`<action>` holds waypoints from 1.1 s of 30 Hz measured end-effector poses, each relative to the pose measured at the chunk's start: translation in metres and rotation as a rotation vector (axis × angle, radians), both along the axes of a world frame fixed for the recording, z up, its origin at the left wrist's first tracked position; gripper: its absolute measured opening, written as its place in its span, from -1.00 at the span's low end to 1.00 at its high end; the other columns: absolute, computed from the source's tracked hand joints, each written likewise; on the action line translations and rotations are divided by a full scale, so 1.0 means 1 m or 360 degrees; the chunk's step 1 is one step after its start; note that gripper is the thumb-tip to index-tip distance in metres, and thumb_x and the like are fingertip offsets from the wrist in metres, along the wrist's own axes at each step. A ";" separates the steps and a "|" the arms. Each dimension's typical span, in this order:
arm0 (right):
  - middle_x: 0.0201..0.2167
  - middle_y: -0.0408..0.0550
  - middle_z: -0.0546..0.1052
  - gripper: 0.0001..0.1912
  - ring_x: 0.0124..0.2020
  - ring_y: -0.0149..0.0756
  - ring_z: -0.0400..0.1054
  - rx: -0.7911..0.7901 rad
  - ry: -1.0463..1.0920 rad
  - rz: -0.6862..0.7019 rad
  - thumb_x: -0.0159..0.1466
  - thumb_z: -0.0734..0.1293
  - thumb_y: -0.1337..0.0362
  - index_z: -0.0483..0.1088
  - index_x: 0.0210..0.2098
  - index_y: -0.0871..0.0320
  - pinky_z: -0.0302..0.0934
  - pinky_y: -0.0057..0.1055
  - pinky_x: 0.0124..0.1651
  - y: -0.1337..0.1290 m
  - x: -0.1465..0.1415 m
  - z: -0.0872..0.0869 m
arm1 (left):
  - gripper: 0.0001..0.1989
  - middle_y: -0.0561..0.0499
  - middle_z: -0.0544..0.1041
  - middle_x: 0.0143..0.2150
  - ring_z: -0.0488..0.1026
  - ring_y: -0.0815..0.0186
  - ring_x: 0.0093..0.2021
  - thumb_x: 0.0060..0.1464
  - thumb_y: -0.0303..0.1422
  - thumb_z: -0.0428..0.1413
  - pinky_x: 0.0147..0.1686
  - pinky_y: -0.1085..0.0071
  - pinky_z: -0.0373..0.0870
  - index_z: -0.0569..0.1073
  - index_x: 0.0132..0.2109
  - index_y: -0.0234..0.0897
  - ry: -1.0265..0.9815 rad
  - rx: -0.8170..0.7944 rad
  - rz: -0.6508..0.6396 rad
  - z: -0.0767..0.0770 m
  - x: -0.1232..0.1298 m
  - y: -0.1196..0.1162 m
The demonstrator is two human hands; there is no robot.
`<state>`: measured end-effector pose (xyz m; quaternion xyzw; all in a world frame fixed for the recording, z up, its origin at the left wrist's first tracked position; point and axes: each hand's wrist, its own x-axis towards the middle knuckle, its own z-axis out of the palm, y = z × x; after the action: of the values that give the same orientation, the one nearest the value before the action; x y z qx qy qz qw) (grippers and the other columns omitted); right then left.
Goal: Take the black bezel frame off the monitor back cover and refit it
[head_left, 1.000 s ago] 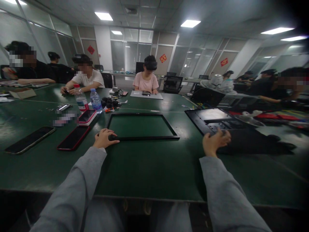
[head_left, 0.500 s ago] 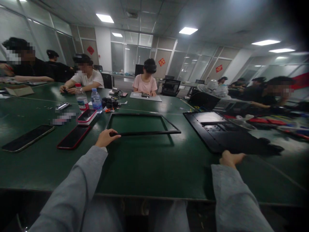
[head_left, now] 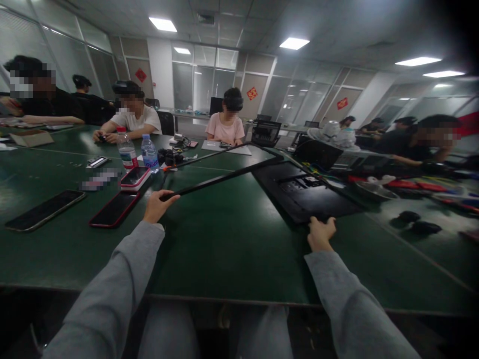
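Note:
My left hand [head_left: 157, 205] pinches one corner of a thin black rectangular frame [head_left: 224, 177], like a screen bezel. The frame slants upward to the right, its far side raised off the green table [head_left: 232, 249]. Its right end overlaps the far-left part of a black back panel [head_left: 329, 202] in my view; whether they touch I cannot tell. That panel is flat, with a recessed opening showing parts inside. Closed on the panel's near edge is my right hand [head_left: 321, 233], its fingertips partly hidden.
Left of my hands lie a red-edged phone [head_left: 114, 209], a dark phone [head_left: 45, 209] and a pink-and-white phone [head_left: 135, 177]. Two bottles [head_left: 149, 154] stand behind them. Small black objects [head_left: 424, 228] and a dish [head_left: 376, 189] are at right. Several people sit around.
The black frame's right end has risen and swung away from me. My right hand has brought the back panel leftward, closer to the frame. The left hand has shifted slightly.

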<state>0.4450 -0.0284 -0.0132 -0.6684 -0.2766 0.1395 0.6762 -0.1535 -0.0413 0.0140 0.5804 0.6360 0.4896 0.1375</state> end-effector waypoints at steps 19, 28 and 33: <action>-0.30 -0.03 0.59 -0.53 -0.21 -0.24 0.45 0.0101 -0.0246 0.0897 0.10 0.43 0.01 0.53 -0.07 0.13 0.37 -0.26 -0.07 0.086 -0.094 0.012 | -0.59 -0.05 0.51 -0.21 0.46 0.17 -0.15 -0.08 0.01 0.33 -0.02 0.18 0.42 0.64 -0.16 -0.16 0.0248 0.0307 0.0115 0.009 0.005 -0.010; -0.37 -0.09 0.53 -0.58 -0.31 -0.24 0.47 0.0061 0.0212 0.1339 0.15 0.41 -0.10 0.41 -0.15 0.04 0.43 -0.30 -0.25 0.073 -0.070 0.042 | -0.62 -0.03 0.52 -0.24 0.46 0.18 -0.15 -0.07 0.01 0.34 -0.03 0.19 0.44 0.64 -0.20 -0.15 0.0493 0.0439 -0.0143 0.011 0.014 -0.011; -0.48 -0.19 0.45 -0.43 -0.50 -0.35 0.31 0.0011 -0.0344 0.1009 0.12 0.40 0.11 0.40 0.10 0.14 0.35 -0.32 -0.34 0.083 -0.083 0.019 | -0.60 -0.05 0.58 -0.22 0.46 0.14 -0.10 -0.03 0.05 0.30 -0.02 0.17 0.42 0.62 -0.19 -0.15 0.0558 0.0331 -0.0200 0.002 0.006 -0.005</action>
<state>0.3624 0.0542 0.0060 -0.5577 -0.5413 0.2705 0.5682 -0.1476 -0.0464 0.0161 0.7063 0.5588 0.4345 -0.0058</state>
